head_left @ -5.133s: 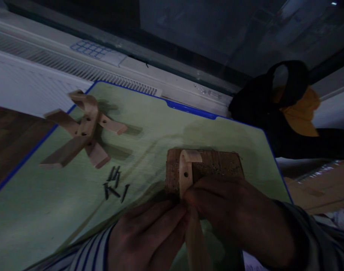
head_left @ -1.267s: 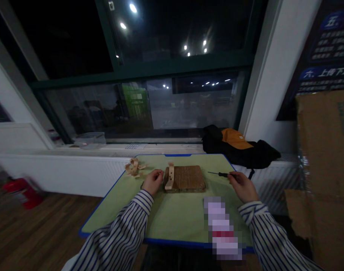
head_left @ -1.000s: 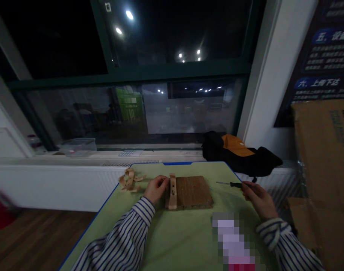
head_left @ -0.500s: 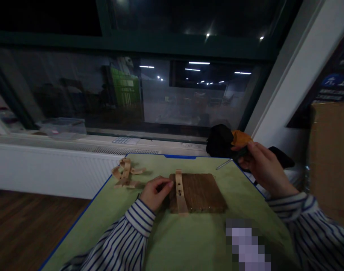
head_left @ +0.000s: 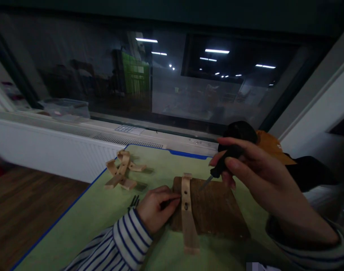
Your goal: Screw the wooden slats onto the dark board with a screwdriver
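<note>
My right hand [head_left: 264,180] grips a screwdriver [head_left: 227,160] by its black handle, its metal shaft slanting down-left over a brown wooden board [head_left: 217,210]. Across the board's left side lies a curved strip of light wood [head_left: 190,229] with holes along it; something small and dark sits in the nearer hole. My left hand [head_left: 157,205] rests at the board's left edge, thumb and forefinger drawn together close beside the strip. Whether anything is between those fingertips is hidden. Several dark screws [head_left: 134,201] lie behind my left wrist.
Joined curved wooden pieces [head_left: 122,169] stand at the far left of the green tabletop [head_left: 84,210]. Beyond it are a white radiator [head_left: 53,150], a window sill with a clear plastic box [head_left: 66,110], and a black and orange bag or cloth [head_left: 269,146] at the right.
My right hand has brought the screwdriver left and down, with its tip now over the board near the strip. The view has tilted down and come closer. My left hand stays beside the strip.
</note>
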Action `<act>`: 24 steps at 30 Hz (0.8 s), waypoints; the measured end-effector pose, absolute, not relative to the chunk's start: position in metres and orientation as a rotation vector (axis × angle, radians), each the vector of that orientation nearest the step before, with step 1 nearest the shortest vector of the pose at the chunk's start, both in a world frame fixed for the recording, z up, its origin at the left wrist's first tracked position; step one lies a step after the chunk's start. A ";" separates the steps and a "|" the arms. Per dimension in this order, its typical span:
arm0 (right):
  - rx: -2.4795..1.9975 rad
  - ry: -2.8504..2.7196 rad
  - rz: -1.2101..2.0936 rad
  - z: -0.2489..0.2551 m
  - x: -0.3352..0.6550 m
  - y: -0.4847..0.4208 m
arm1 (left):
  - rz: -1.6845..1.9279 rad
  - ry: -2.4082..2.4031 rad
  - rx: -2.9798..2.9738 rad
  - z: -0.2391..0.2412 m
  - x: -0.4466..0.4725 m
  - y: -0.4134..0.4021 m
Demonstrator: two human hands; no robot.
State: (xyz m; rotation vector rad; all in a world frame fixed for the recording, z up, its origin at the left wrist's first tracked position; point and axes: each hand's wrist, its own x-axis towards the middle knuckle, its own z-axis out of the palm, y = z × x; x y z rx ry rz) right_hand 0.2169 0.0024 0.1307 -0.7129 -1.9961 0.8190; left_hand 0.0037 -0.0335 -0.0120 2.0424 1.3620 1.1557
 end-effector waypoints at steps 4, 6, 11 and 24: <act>-0.702 -2.023 0.833 0.120 0.203 0.004 | 1.201 1.302 2.008 -0.008 0.006 -0.038; -0.705 -2.046 0.848 0.114 0.198 0.006 | 1.197 1.277 2.016 -0.005 0.007 -0.040; -0.729 -2.145 0.904 0.099 0.191 0.011 | 1.168 1.261 2.030 -0.002 0.010 -0.044; -0.731 -2.198 0.916 0.093 0.188 0.012 | 1.193 1.227 2.085 -0.004 0.014 -0.043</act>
